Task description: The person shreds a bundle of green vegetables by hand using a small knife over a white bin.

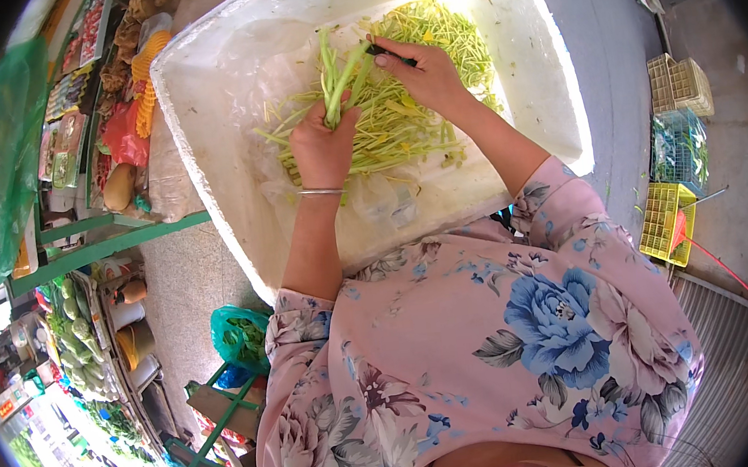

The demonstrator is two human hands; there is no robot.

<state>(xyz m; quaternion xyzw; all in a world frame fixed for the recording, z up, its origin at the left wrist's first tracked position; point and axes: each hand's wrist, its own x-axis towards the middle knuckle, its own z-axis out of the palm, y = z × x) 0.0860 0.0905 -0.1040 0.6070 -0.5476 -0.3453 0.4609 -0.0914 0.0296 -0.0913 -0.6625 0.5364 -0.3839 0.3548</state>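
Note:
My left hand [323, 148] is closed around a small bunch of pale green leafless stalks [343, 76], which stand up out of the fist. At their upper end my right hand [432, 73] grips a short tool with a black handle [393, 55]; its working end is too small to make out, so I cannot tell if it is a knife or a peeler. Both hands are over a large white foam box [191, 152]. Beneath them lies a loose heap of thin green and yellowish stems [399, 123], piled thickest at the far right.
Clear plastic film [399, 209] lies inside the box. To the left are a green metal stand [114, 249], a red bag [123, 136] and a hanging green plastic sheet [3, 170]. A teal bag of greens [241, 334] sits below. A yellow basket [664, 222] and blue crate [674, 149] stand right.

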